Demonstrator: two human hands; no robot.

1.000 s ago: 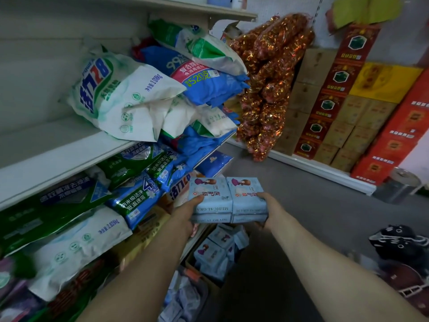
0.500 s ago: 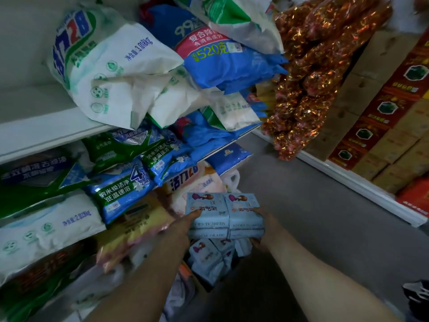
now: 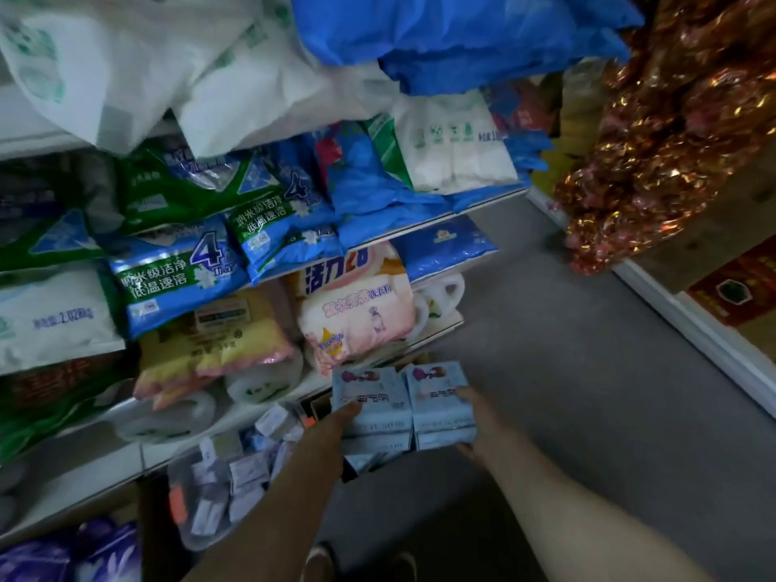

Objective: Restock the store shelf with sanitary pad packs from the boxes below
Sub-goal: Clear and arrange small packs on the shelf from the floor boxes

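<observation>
Between my two hands sits a stack of light blue sanitary pad packs (image 3: 403, 403), two side by side on top and more beneath. My left hand (image 3: 338, 422) grips the stack's left side, thumb lying on the top pack. My right hand (image 3: 476, 417) grips its right side, thumb over the top edge. The stack hangs low, just above an open box (image 3: 369, 462) on the floor with more blue packs in it. A second box of small pale packs (image 3: 235, 476) stands further left under the bottom shelf (image 3: 105, 468).
Shelves on the left are crammed with detergent bags (image 3: 176, 270), and a pink bag (image 3: 357, 317) overhangs the lowest board. Gold foil-wrapped goods (image 3: 655, 161) hang at the right beside stacked cartons (image 3: 735, 287). Grey floor (image 3: 588, 392) runs between. My shoes (image 3: 361, 567) show below.
The view has tilted downward and the pad stack has dropped lower, now close over the floor box. Both hands keep the same hold on it.
</observation>
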